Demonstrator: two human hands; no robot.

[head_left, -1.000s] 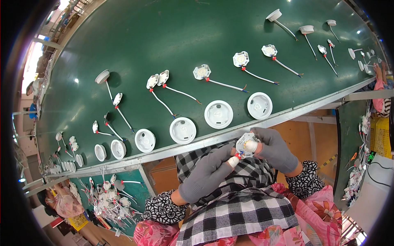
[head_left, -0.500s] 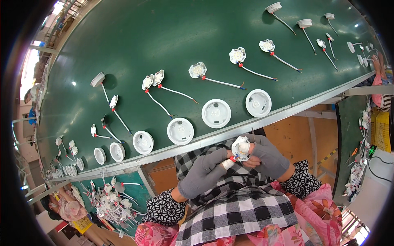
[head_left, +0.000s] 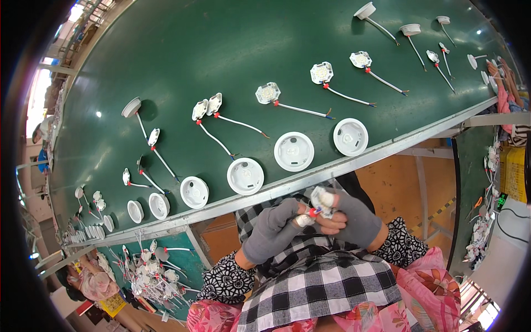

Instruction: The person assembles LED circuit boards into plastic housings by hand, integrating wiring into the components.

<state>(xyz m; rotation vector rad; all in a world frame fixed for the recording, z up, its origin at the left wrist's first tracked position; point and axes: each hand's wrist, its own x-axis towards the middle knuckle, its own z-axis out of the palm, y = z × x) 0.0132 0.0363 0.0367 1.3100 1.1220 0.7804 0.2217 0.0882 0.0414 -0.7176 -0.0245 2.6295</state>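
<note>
Both my hands wear grey fingerless gloves and meet just below the table's metal edge [head_left: 354,161]. My right hand [head_left: 354,218] grips a small white lamp module [head_left: 322,197] with a red sleeve and wire at its base. My left hand [head_left: 274,229] pinches the lower end of that module and its wire from the left. On the green conveyor table [head_left: 221,50] directly above my hands stand round white housings [head_left: 293,151], and beyond them lie white modules with red-sleeved wires [head_left: 268,93].
More round housings [head_left: 245,176] line the near edge leftward. Further modules with wires [head_left: 360,59] run along the belt to both ends. A lower green shelf at left holds a heap of wired modules [head_left: 149,271]. Another person [head_left: 88,279] sits at lower left.
My hands have drawn the module down and slightly toward my body, and the module has turned from face-up to nearly edge-on. The parts on the belt lie as before.
</note>
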